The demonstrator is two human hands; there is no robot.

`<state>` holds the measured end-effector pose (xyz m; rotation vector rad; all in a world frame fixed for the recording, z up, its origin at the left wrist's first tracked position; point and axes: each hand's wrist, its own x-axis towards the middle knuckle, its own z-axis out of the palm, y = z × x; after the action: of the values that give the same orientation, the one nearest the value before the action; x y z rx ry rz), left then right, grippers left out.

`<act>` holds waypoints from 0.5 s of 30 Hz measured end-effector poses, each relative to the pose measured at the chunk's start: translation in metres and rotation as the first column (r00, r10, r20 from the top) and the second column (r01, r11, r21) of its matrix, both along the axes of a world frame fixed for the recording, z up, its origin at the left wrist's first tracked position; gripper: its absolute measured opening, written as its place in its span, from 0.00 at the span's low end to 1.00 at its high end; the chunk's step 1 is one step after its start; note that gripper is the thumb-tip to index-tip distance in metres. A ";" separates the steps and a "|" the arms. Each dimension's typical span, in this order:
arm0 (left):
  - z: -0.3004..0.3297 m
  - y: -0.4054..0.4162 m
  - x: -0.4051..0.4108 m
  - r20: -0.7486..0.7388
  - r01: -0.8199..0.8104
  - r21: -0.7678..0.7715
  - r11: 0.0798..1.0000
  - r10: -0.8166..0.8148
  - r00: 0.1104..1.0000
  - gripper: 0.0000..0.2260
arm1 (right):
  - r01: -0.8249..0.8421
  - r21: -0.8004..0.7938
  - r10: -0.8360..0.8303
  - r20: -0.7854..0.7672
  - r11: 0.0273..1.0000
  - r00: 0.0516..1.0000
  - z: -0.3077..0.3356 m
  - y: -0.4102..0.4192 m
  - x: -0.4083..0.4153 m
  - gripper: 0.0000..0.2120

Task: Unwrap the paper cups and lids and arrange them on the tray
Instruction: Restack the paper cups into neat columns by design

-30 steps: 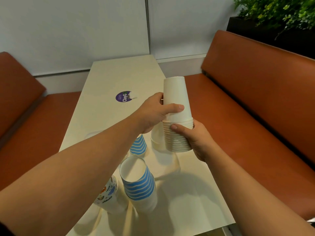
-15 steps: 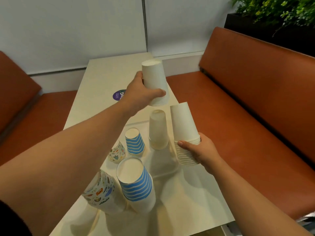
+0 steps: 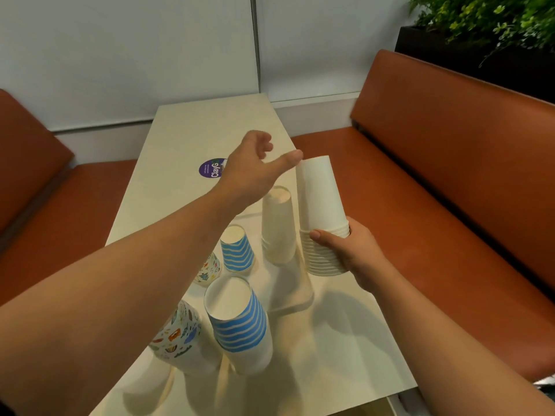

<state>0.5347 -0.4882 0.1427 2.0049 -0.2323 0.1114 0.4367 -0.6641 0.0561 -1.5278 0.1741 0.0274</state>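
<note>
- Head view: patterned cups (image 3: 177, 337) stand upside down at the near left of the table (image 3: 186, 130), with a second patterned stack (image 3: 210, 270) behind them.
- Striped cups (image 3: 237, 319) stand upside down just right of the near patterned cups; a smaller striped stack (image 3: 237, 249) stands farther back.
- A round purple sticker (image 3: 211, 169) on the table reads "ClayG"; the smaller print on it is too small to read.
- The left hand (image 3: 252, 172) is above the table, holding nothing, its thumb stretched toward the top of the held stack and its fingers loosely curled.
- A white stack (image 3: 277, 226) stands inverted on the table, just left of the held stack.
- The right hand (image 3: 351, 250) grips the rims of a second white stack, the held stack (image 3: 322, 217), which is inverted and tilted slightly.
- No lids or wrapping can be identified; a clear tray edge may lie under the cups, but this cannot be confirmed.
- Risk: the left forearm crosses directly over the striped and patterned cups. Lowering it could knock them over.
- Risk: pulling the top cup may lift several nested cups at once if they stick.
- Risk: the white stack stands close to the held stack. A sideways bump could topple it.
</note>
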 end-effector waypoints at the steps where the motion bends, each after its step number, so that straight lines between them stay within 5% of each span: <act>1: 0.004 -0.003 -0.005 -0.054 0.041 -0.047 0.998 -0.044 0.998 0.33 | -0.038 0.014 0.037 0.008 0.999 0.999 0.006 0.003 0.001 0.27; 3: 0.005 -0.009 -0.013 -0.212 0.145 -0.148 0.978 -0.175 0.962 0.41 | -0.114 0.058 0.112 0.036 0.992 0.993 0.013 0.008 0.004 0.26; 5: 0.001 -0.012 -0.022 -0.311 0.215 -0.236 0.948 -0.284 0.907 0.36 | -0.170 0.075 0.166 0.057 0.983 0.984 0.017 0.012 0.006 0.29; 8: -0.004 -0.014 -0.027 -0.316 0.244 -0.290 0.925 -0.333 0.889 0.21 | -0.197 0.013 0.195 0.084 0.980 0.977 0.020 0.017 0.007 0.33; 15: -0.008 -0.014 -0.024 -0.290 0.154 -0.300 0.942 -0.244 0.925 0.28 | -0.059 -0.109 0.069 0.088 0.992 0.994 0.024 0.021 0.008 0.29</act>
<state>0.5111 -0.5027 0.1351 1.6829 -0.1981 -0.3030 0.4448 -0.6429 0.0797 -1.6366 0.0540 -0.0013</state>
